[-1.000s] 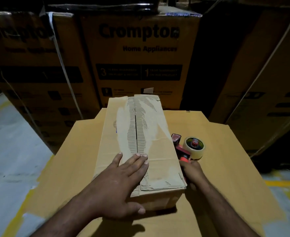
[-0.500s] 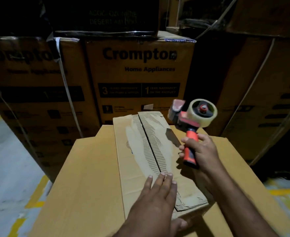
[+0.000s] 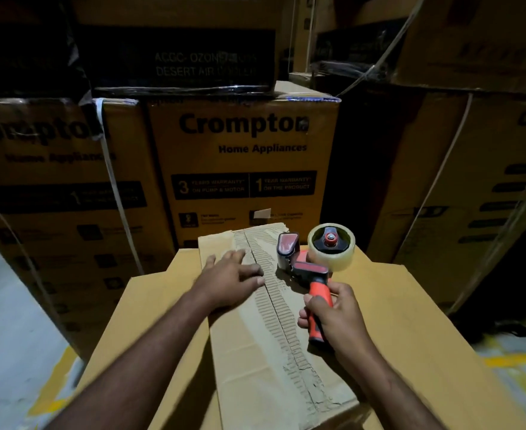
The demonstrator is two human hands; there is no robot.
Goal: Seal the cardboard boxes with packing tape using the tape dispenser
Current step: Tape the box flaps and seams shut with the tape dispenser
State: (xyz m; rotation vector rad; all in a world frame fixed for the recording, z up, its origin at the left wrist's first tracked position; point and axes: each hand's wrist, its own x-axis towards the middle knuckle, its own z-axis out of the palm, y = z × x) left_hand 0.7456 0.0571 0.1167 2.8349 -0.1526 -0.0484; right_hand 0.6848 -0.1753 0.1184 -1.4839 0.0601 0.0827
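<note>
Steadying torn brown cardboard box (image 3: 255, 361) with open left-hand fingers (image 3: 238, 255), gripping red-handled tape dispenser (image 3: 312, 268) with right-hand fingers (image 3: 305, 321); probably anchoring tape at far end next.

The left grip (image 3: 230, 280) lies flat on the cardboard box (image 3: 255, 367) at eleven o'clock. The right grip (image 3: 337, 318), at three o'clock, clasps the tape dispenser (image 3: 311, 270) by its orange handle.

One head-worn wide-angle view looks forward and down, close over the long cardboard box (image 3: 255, 352), facing stacked Crompton cartons (image 3: 243, 156) just behind; the dim top perhaps holds more.
</note>
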